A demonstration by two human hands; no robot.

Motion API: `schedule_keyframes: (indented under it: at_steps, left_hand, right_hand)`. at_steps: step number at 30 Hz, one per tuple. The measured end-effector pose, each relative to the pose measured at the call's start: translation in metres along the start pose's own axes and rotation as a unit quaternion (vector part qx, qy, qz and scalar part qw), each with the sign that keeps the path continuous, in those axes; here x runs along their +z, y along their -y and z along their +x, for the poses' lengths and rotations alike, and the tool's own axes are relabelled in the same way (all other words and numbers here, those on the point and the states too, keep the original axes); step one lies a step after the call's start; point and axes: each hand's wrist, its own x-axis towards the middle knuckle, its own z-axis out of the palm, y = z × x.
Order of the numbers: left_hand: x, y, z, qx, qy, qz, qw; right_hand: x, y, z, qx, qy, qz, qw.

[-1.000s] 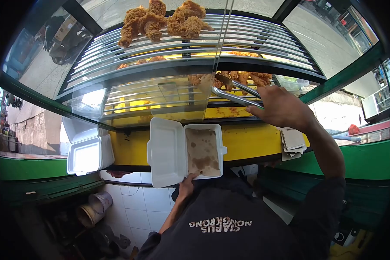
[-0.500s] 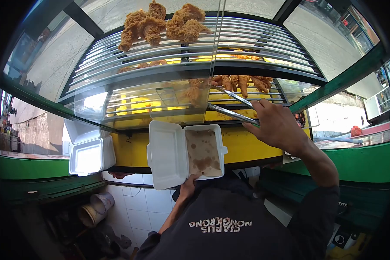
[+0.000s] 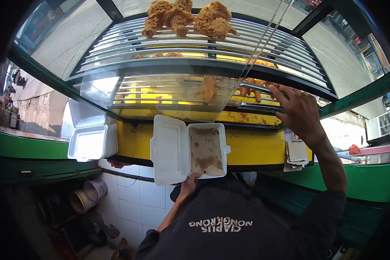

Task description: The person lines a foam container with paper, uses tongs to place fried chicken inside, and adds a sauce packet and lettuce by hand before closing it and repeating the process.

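Observation:
My left hand (image 3: 190, 184) grips the front edge of a white foam takeaway box (image 3: 172, 149), its lid folded open to the left. Brown paper (image 3: 206, 151) with grease spots lines the box, and no food lies on it. In my right hand (image 3: 302, 109) is a pair of metal tongs (image 3: 259, 88), the fingers wrapped round their handle end. The tongs point left into the display case at the lower rack, jaws apart, tips by the sliding glass pane. Close beyond the tips hangs a piece of fried chicken (image 3: 209, 89), partly seen through the glass. More fried chicken pieces (image 3: 256, 92) sit behind the tongs.
Large fried chicken pieces (image 3: 171, 17) rest on the upper rack (image 3: 130, 45). The glass pane (image 3: 169, 95) covers the case's left side. Stacked foam boxes (image 3: 91, 141) stand at the left. Paper sheets (image 3: 297, 151) hang at the counter's right. Buckets (image 3: 89, 195) lie low at left.
My right hand has moved right and reached deeper with the tongs along the lower rack. The view has shifted slightly; the takeaway box stays in my left hand.

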Motion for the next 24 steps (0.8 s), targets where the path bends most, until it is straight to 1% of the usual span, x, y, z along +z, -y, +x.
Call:
schedule_keyframes:
  at_steps: [2, 4, 5, 6, 8, 9, 10, 11, 12, 14, 15, 17, 18, 20, 21, 23, 24]
  left_hand:
    - [-0.001, -0.001, 0.001, -0.04, 0.026, -0.041, 0.998]
    - [0.0, 0.001, 0.001, -0.049, 0.025, -0.048, 0.997]
    - [0.0, -0.001, 0.001, -0.059, 0.027, -0.053, 0.996]
    - [-0.001, -0.003, 0.002, -0.058, 0.024, -0.055, 0.997]
    - [-0.004, -0.009, 0.001, -0.08, 0.052, -0.03, 0.995]
    - [-0.004, -0.011, 0.003, -0.079, 0.049, -0.031, 0.995]
    - [-0.005, -0.013, 0.005, -0.102, 0.074, 0.008, 0.992]
    - [-0.006, -0.014, 0.006, -0.125, 0.098, 0.048, 0.986]
    - [-0.005, -0.011, 0.007, -0.124, 0.095, 0.048, 0.987]
    - [0.0, -0.001, 0.005, -0.094, 0.08, 0.036, 0.992]
    - [0.003, 0.003, 0.004, -0.093, 0.078, 0.036, 0.992]
    - [0.006, 0.007, 0.0, -0.019, 0.025, -0.018, 0.999]
    - [0.005, 0.007, 0.001, -0.019, 0.026, -0.017, 0.999]
    - [0.004, 0.007, -0.003, -0.073, 0.042, -0.002, 0.996]
    - [0.003, 0.007, -0.005, -0.075, 0.042, -0.003, 0.996]
    - [0.0, 0.009, -0.012, -0.05, 0.014, -0.016, 0.999]
    - [0.003, 0.02, -0.015, -0.052, 0.014, -0.016, 0.998]
  right_hand:
    - [0.01, 0.0, 0.006, -0.014, -0.018, -0.006, 1.0]
    - [0.019, -0.001, 0.012, -0.018, -0.024, 0.039, 0.999]
    - [0.025, -0.003, 0.014, -0.051, -0.071, 0.034, 0.996]
    - [0.03, -0.001, 0.016, -0.054, -0.073, 0.032, 0.995]
    - [0.04, 0.003, 0.02, -0.103, -0.146, -0.02, 0.984]
    - [0.052, 0.001, 0.021, -0.12, -0.173, -0.039, 0.977]
    - [0.058, 0.003, 0.021, -0.123, -0.175, -0.04, 0.976]
    - [0.062, 0.006, 0.02, -0.119, -0.178, -0.025, 0.977]
    - [0.064, 0.007, 0.019, -0.115, -0.18, -0.011, 0.977]
    - [0.067, 0.008, 0.018, -0.119, -0.196, -0.024, 0.973]
    - [0.066, 0.009, 0.017, -0.112, -0.202, -0.017, 0.973]
    - [0.066, 0.01, 0.012, -0.093, -0.214, -0.012, 0.972]
    - [0.065, 0.009, 0.008, -0.092, -0.214, -0.012, 0.972]
    - [0.059, 0.006, -0.004, -0.06, -0.211, -0.008, 0.976]
    - [0.053, 0.004, -0.011, -0.061, -0.21, -0.007, 0.976]
    - [0.04, 0.001, -0.031, -0.027, -0.211, -0.004, 0.977]
    - [0.038, -0.001, -0.042, -0.029, -0.21, -0.003, 0.977]
